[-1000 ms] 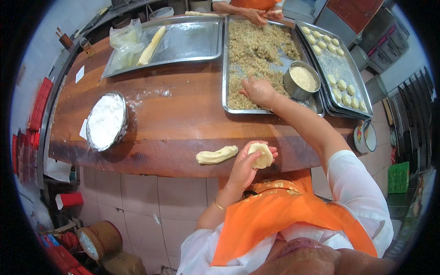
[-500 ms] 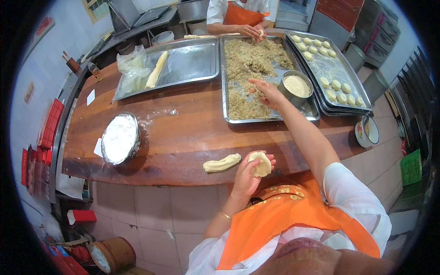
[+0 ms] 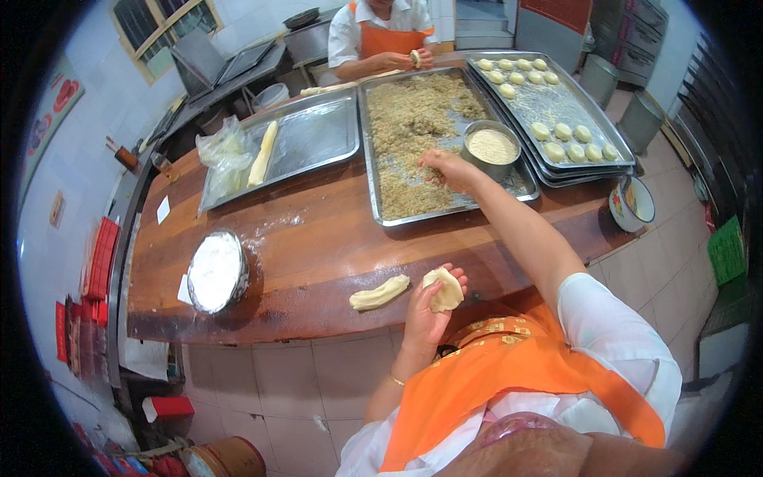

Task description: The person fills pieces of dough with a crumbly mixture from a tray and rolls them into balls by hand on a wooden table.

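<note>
Dough disc (image 3: pixel 445 291), pale, soft, uneven at the rim, is held in the left hand (image 3: pixel 427 318), thumb clamped on its face, near the front edge of the smooth wooden table (image 3: pixel 318 238), beside a stubby dough roll (image 3: pixel 380 293). Right hand (image 3: pixel 447 170) reaches over coarse, crumbly brown mixture (image 3: pixel 413 119) in a rectangular metal tray (image 3: pixel 461 210); fingers bent, cannot tell whether closed on any. Round metal tin (image 3: pixel 493 168) of fine cream grains stands just beside it.

dough round (image 3: pixel 445 292) | pale, flattened | left hand (image 3: pixel 427 319) | crumbly mixture (image 3: pixel 409 102) | tan | metal tray (image 3: pixel 429 216)
</note>
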